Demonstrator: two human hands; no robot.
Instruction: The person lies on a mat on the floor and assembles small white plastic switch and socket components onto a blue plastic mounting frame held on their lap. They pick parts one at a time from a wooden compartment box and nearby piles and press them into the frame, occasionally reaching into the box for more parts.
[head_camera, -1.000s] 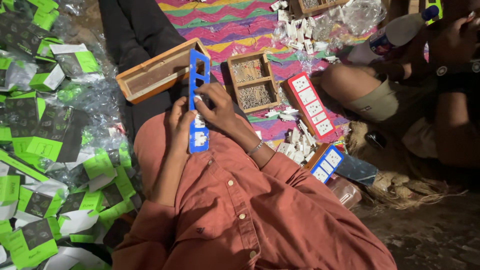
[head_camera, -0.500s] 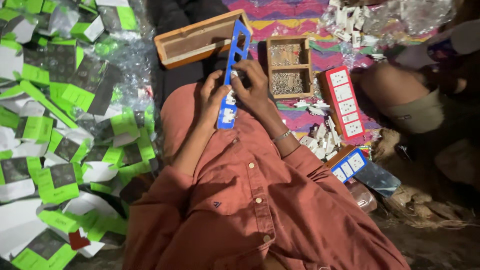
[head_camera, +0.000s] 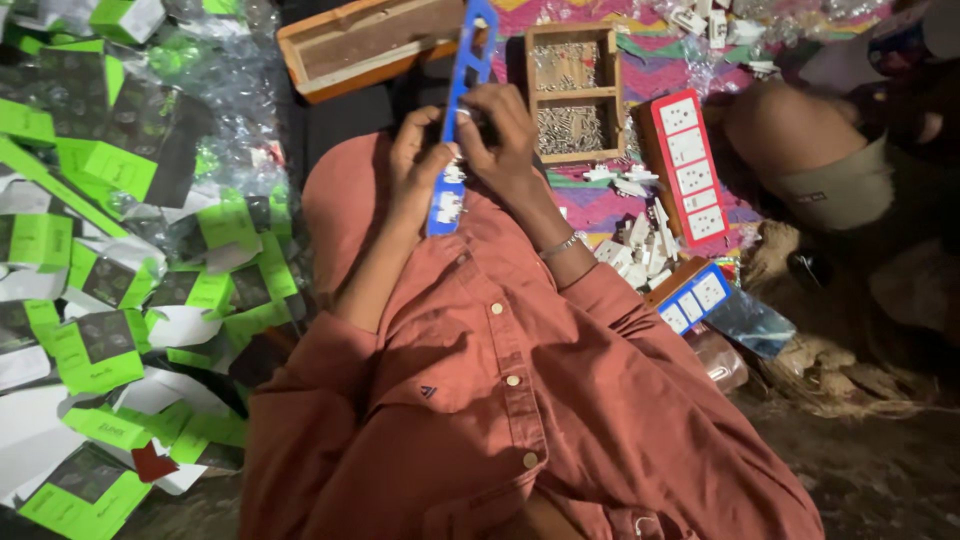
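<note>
Since the earlier frame your view has slid left, so the long blue plastic socket strip (head_camera: 455, 120) and both hands now sit near the centre, toward 12 o'clock. Your left hand (head_camera: 420, 165) is clamped around the strip's lower part, and your right hand (head_camera: 500, 135) has its fingers pinched together on a small white part at the strip's middle. To seat this part well, I think you should keep the left grip firm and press straight down, not sideways. The wooden tray of small metal pieces (head_camera: 572, 95) lies at 1 o'clock of your hands, and the red socket strip with white inserts (head_camera: 688, 165) at 3 o'clock.
</note>
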